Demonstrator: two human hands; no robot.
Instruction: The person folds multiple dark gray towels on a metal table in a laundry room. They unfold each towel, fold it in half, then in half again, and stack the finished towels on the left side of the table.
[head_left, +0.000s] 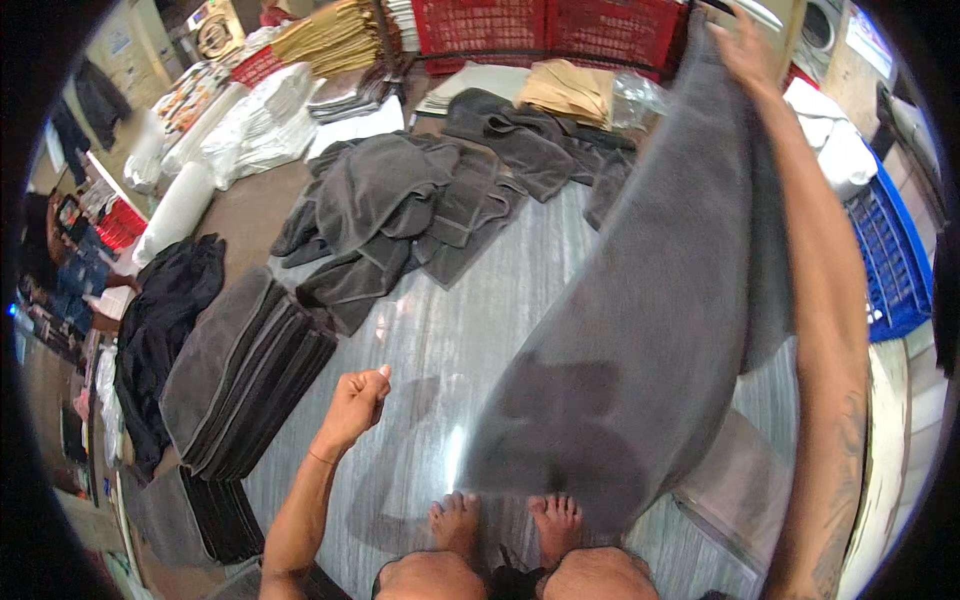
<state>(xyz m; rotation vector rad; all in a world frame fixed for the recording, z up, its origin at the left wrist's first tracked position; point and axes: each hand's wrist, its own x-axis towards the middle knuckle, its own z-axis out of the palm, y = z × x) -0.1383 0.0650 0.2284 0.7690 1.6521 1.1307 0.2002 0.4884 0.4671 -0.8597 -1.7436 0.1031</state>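
Observation:
A large dark grey towel (637, 300) hangs at a slant from my right hand (739, 52), which is raised high at the upper right and grips its top corner. The towel's lower end comes down just in front of my bare feet. My left hand (361, 397) is a closed fist above the shiny grey surface, with no cloth seen in it. Left of it stands a stack of folded grey towels (255, 375). Beyond lies a heap of crumpled grey towels (382, 195). Another grey cloth (739, 480) lies flat at the lower right, partly behind the towel.
A blue plastic crate (892, 255) with white cloth stands at the right. Red crates (547, 34) and a pile of tan cloths (330, 37) are at the back. Black cloth (165, 322) and plastic-wrapped bundles (259, 124) lie at the left, near another person (82, 277).

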